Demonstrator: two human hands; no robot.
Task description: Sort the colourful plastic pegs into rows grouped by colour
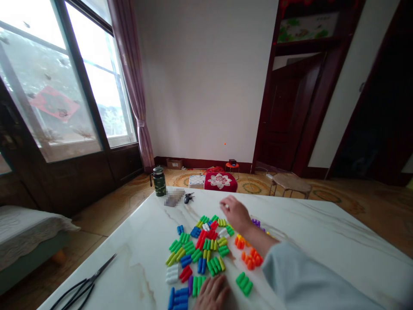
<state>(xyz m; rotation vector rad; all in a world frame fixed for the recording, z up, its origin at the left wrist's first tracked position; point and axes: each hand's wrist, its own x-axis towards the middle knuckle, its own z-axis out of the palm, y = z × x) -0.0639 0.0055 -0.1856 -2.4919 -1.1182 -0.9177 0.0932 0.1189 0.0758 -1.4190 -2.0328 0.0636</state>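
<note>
My left hand [213, 294] rests palm down at the table's near edge, its fingers laid out beside a green block [198, 285] of joined rounded rods. My right hand [237, 214] is raised over the far side of the pile, fingers bent together at the tips; whether anything is between them is too small to make out. Between the hands spreads a pile of small plastic rod blocks [206, 243] in green, red, blue, yellow and white. Orange pieces [251, 260] lie under my right forearm, with purple pieces [256, 222] beyond. A separate green block [244, 284] sits to the right.
Long-handled black scissors [87, 284] lie at the table's left. Toward the far edge stand a camouflage flask [159, 181], a blurred-out item [174, 198] and small dark snips [189, 198]. Past the table are a red covered seat [220, 181] and a stool [292, 184].
</note>
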